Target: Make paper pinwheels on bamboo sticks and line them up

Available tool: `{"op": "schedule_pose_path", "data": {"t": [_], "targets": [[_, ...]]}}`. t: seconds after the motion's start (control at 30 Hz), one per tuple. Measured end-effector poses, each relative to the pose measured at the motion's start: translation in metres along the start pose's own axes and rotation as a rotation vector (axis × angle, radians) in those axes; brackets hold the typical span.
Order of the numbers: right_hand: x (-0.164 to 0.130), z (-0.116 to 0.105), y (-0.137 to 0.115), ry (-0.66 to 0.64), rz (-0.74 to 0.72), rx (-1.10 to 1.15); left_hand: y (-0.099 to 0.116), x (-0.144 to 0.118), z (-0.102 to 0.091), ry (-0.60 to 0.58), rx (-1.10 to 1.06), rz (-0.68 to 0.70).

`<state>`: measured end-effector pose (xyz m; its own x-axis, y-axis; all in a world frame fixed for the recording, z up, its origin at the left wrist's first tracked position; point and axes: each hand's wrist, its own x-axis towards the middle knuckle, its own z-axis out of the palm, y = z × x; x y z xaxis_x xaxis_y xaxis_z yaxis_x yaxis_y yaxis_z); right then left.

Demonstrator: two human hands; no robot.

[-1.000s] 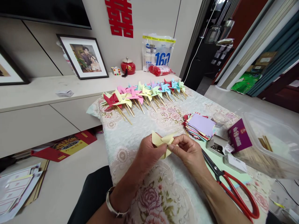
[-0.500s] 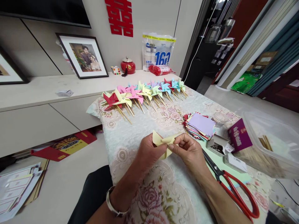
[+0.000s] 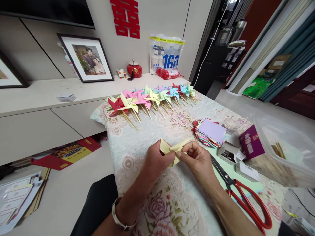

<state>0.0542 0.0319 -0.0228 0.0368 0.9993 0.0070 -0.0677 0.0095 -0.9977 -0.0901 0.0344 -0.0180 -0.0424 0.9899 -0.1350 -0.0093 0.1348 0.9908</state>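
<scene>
Item: pale yellow paper pinwheel (image 3: 172, 149), which we see partly folded
Pose: blades curled toward centre, held above table
Grip: pinched at centre between our hands

"160" on white plastic bag (image 3: 166, 54); red double-happiness sign (image 3: 125, 18) on wall.

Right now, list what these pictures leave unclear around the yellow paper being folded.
- Yellow pinwheel paper, head view: its centre and lower part are hidden by the left hand and right hand.
- Scissors: blade tips covered by the right hand.
- Small open box: contents too small to identify.
</scene>
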Motion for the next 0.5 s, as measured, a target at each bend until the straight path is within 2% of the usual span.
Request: {"op": "schedule_pose_path", "data": {"t": [0.5], "targets": [[0.002, 0.001, 0.003, -0.014, 0.085, 0.069, -0.011, 0.004, -0.002, -0.023, 0.019, 0.040]]}}
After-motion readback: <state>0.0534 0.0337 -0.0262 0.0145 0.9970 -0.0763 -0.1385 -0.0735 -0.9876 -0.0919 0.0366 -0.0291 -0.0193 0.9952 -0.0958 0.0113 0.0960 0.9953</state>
